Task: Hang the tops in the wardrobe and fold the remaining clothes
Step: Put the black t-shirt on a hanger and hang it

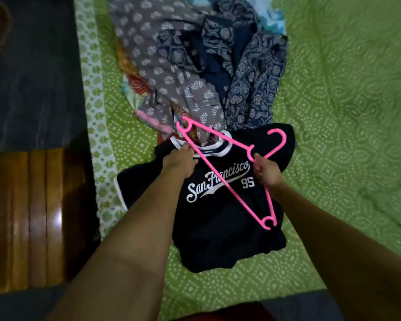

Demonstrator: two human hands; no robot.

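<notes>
Left hand (180,162) fingers pinch the shirt (218,205) collar. Right hand (265,171) fingers grasp the hanger (227,158) by its neck, over the shirt on the bed (333,135)

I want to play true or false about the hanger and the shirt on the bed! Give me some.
1. The hanger is pink. True.
2. The right hand holds the hanger. True.
3. The shirt is white with black letters. False: it is dark with white letters.
4. The left hand is empty. False: it holds the shirt's collar.
5. The clothes pile lies on the green bedspread. True.
</notes>
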